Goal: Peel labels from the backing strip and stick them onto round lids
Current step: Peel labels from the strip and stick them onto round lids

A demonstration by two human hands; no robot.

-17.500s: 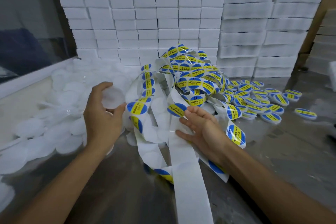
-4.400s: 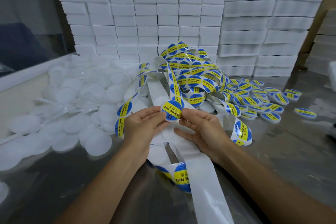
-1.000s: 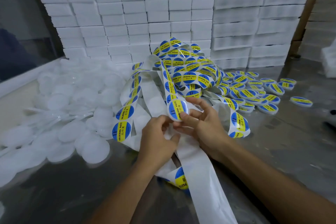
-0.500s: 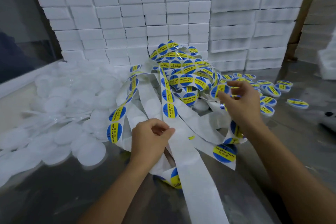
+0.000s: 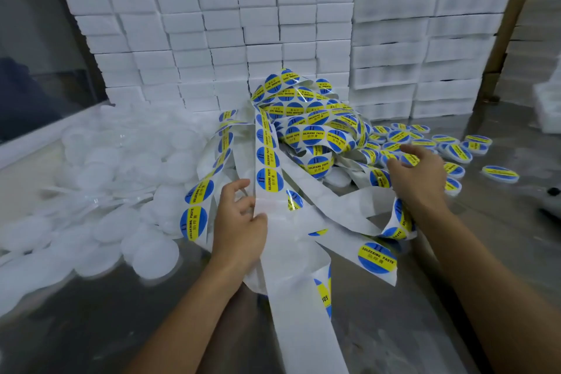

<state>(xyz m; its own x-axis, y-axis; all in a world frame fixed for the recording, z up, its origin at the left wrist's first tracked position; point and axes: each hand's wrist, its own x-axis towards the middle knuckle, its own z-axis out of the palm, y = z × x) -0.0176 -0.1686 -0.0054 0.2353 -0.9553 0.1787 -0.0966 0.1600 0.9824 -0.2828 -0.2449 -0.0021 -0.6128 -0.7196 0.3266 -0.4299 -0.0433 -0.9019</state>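
Hands at a tangled backing strip (image 5: 299, 307) on a metal table (image 5: 91, 337).

Left hand (image 5: 239, 222) pinches the strip just below a blue-and-yellow label (image 5: 269, 180), thumb and fingers curled on the paper. Right hand (image 5: 417, 173), fingers spread and holding nothing, hovers over the labelled lids (image 5: 455, 152) lying right of the strip. Plain white lids (image 5: 115, 179) are heaped left of the strip; stacked white boxes (image 5: 273, 24) stand behind it.
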